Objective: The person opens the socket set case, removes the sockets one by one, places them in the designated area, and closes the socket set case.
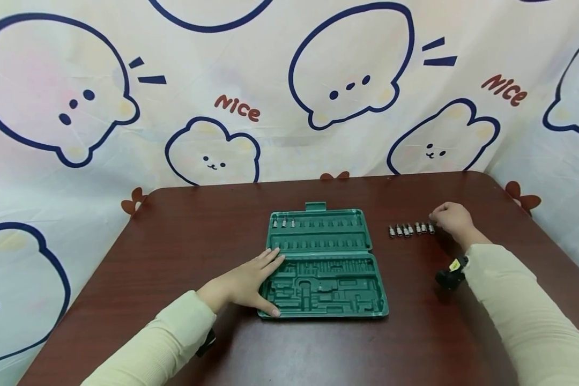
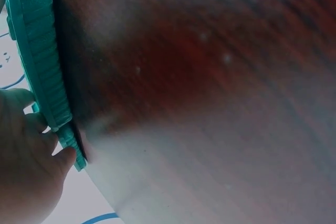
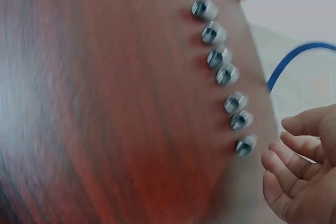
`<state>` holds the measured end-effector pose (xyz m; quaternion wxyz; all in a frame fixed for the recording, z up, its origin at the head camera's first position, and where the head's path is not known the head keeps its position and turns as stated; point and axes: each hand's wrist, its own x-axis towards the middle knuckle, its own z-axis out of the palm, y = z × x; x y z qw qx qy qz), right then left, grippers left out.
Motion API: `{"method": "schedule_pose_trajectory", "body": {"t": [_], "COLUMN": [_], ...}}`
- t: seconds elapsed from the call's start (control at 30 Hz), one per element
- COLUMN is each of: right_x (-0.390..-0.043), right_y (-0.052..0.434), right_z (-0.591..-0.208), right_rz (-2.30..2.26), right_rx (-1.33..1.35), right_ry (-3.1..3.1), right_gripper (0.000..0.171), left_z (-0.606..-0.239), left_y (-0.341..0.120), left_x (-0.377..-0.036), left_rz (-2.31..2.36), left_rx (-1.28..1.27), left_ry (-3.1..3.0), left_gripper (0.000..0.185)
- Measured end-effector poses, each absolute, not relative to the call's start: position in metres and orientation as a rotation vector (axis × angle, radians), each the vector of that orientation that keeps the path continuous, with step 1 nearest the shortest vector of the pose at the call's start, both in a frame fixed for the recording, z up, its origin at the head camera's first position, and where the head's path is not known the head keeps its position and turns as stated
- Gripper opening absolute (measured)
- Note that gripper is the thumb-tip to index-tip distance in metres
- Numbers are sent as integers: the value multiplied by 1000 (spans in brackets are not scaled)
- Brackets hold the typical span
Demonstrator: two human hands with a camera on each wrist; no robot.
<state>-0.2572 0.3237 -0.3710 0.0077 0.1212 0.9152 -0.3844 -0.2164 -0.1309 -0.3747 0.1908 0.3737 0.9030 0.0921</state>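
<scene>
A green plastic socket-set case [image 1: 328, 309] lies unfolded flat on the table. My left hand [image 1: 243, 281] rests on its left edge with fingers spread, thumb on the front corner; the left wrist view shows the case's ribbed side beside that hand. Three small metal sockets [image 1: 284, 223] stand in the left end of the far half's back row. To the right of the case, several silver sockets [image 3: 227, 74] form a row on the table. Beyond the right end of that row is my right hand [image 1: 452, 219], its fingers loosely bent, nothing visible between them.
The dark reddish-brown table [image 1: 198, 225] has rounded far corners. Behind it and along the sides hangs a pale cloth [image 1: 280, 150] printed with cartoon bears. A black wrist camera [image 1: 450, 276] hangs under the right sleeve.
</scene>
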Motion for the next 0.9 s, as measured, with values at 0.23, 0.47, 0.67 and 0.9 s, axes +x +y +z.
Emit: {"method": "schedule_pose_trajectory", "body": {"t": [0.23, 0.47, 0.67, 0.9], "right_x": [-266, -283, -294, -303], "right_y": [287, 226, 172, 125], "right_z": [-355, -349, -354, -361], "right_rz": [-1394, -1528, -1546, -1489], "right_rx": [278, 184, 29, -136], "right_ry": [2703, 2541, 2450, 2464], "right_gripper": [34, 31, 28, 25], "left_z": [-377, -376, -377, -376], "left_y": [-132, -132, -133, -131], "left_x": [-217, -218, -217, -217], "left_rz": [268, 285, 312, 346], "left_rx": [1051, 1055, 1044, 1036], "left_ry": [2537, 2529, 2532, 2547], "left_gripper": [110, 110, 109, 110]}}
